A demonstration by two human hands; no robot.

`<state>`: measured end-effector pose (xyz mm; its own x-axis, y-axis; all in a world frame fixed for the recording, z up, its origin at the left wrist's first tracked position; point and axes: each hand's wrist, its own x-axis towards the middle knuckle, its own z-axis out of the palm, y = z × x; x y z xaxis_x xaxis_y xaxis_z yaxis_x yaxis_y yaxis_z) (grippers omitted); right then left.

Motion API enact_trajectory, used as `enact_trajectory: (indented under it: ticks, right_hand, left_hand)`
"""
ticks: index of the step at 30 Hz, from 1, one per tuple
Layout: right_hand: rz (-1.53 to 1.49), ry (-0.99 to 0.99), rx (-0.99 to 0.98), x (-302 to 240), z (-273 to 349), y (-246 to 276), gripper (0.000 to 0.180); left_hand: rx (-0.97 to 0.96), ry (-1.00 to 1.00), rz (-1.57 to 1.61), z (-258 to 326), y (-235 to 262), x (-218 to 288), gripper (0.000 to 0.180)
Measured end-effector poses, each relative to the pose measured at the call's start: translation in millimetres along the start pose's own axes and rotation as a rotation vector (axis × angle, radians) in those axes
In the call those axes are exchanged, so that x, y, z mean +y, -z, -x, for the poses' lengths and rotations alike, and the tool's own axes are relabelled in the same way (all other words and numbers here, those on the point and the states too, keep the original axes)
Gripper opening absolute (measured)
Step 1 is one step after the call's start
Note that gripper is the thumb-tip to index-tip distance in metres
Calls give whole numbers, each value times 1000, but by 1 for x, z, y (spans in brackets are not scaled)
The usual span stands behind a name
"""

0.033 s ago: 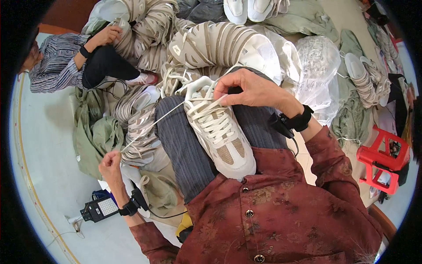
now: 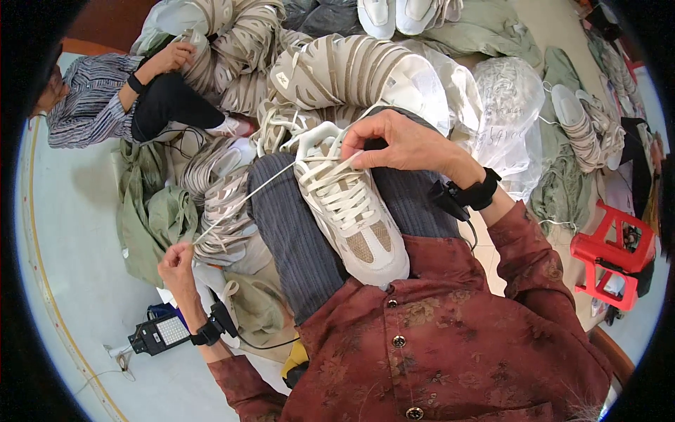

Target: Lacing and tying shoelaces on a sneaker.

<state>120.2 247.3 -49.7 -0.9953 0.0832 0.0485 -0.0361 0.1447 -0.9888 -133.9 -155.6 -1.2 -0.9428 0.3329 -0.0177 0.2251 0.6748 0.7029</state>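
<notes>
I have the white-and-beige sneaker [image 2: 349,214] lying on my lap, toe toward me. My right hand [image 2: 401,144] pinches the lacing at its top eyelets, fingers closed on it; my left hand [image 2: 177,264] is clamped on the free white lace [image 2: 242,202], drawn out taut left of the sneaker. I'd judge a steady, straight pull seats it best. Piled sneakers [image 2: 337,70] crowd beyond the sneaker; a red stool [image 2: 610,257] stands right of it.

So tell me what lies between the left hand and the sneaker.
In the head view, a taut white lace runs from the left hand to the sneaker, crossing a pile of shoes.
</notes>
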Motion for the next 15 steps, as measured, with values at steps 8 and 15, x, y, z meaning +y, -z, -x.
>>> enact_trajectory:
  ticks: [8,15]
  right_hand:
    - [-205,-30,81,4,5,-1,19]
    - [-424,-93,227,16,14,4,18]
  left_hand:
    - [30,3,85,5,-5,-7,13]
    - [31,26,68,8,-3,-14,12]
